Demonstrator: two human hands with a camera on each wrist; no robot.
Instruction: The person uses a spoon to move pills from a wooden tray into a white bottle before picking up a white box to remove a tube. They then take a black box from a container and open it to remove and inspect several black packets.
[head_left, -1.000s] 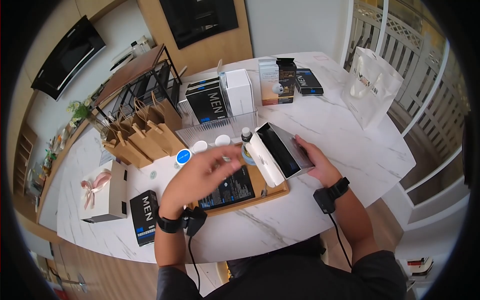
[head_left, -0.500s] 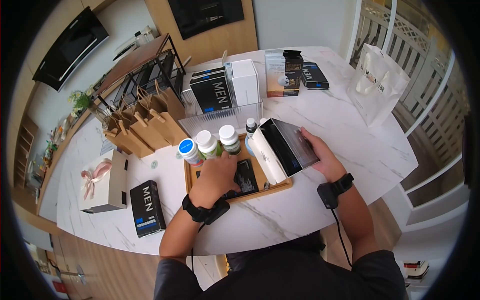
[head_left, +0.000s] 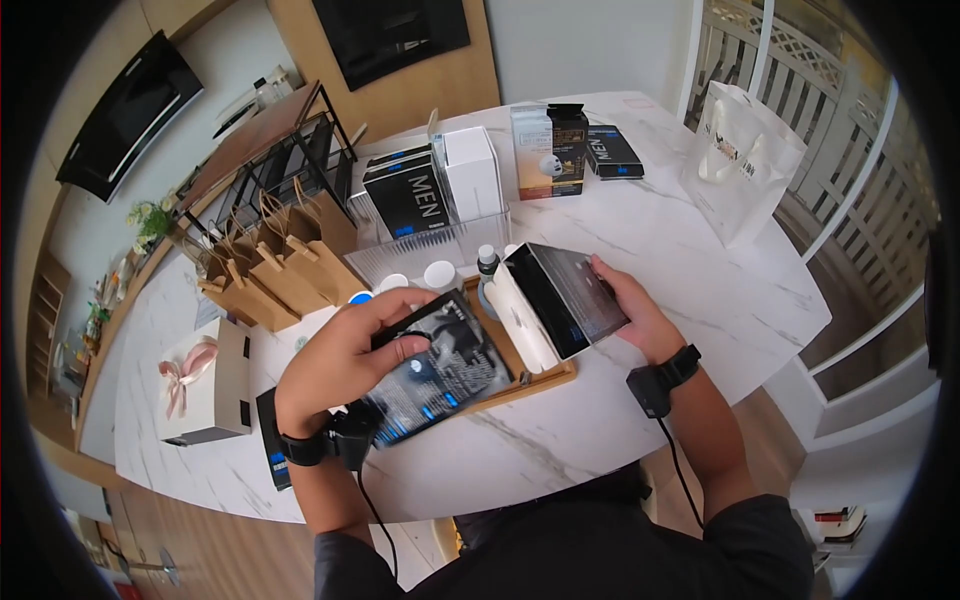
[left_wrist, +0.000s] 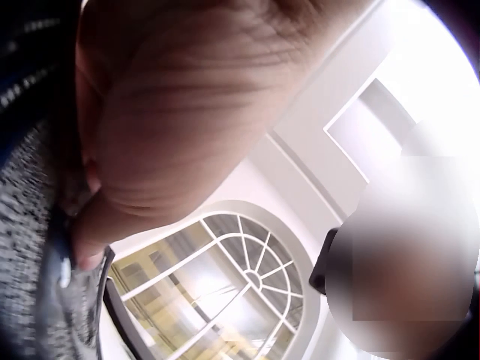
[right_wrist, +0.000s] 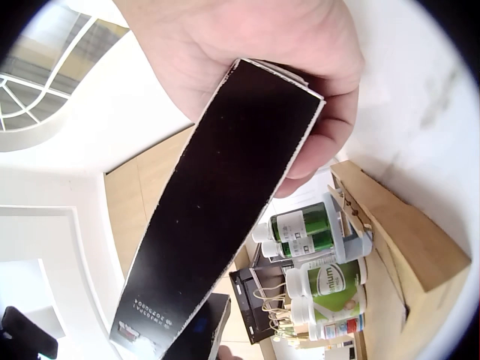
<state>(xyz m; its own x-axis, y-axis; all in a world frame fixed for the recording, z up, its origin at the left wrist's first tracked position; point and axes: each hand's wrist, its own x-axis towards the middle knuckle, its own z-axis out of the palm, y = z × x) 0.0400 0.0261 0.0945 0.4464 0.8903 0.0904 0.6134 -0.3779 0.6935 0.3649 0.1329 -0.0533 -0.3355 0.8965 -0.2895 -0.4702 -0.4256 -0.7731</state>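
Note:
My left hand [head_left: 345, 345] pinches a flat black sachet [head_left: 440, 370] with white and blue print, thumb on its printed face. The sachet is tilted over the wooden tray [head_left: 555, 382]. In the left wrist view the hand's palm side [left_wrist: 187, 112] fills the top, with the sachet only a dark blur at the left. My right hand [head_left: 640, 315] grips a black box [head_left: 575, 300] from its right side. The box stands open, tipped toward the left, its white flap [head_left: 525, 322] hanging over the tray. In the right wrist view, fingers curl round the box's narrow dark side [right_wrist: 217, 202].
Bottles [right_wrist: 337, 277] stand along the tray's far side. Behind are a clear ribbed bin [head_left: 430, 248] with boxes and brown paper bags [head_left: 300, 265]. A ribboned white box [head_left: 205, 385] and a black box [head_left: 272, 440] lie left; a white bag [head_left: 740, 165] stands far right.
My left hand went down to the tray, took hold of the black sachet there and raised it toward the left. My right hand keeps its grip on the open box in nearly the same place.

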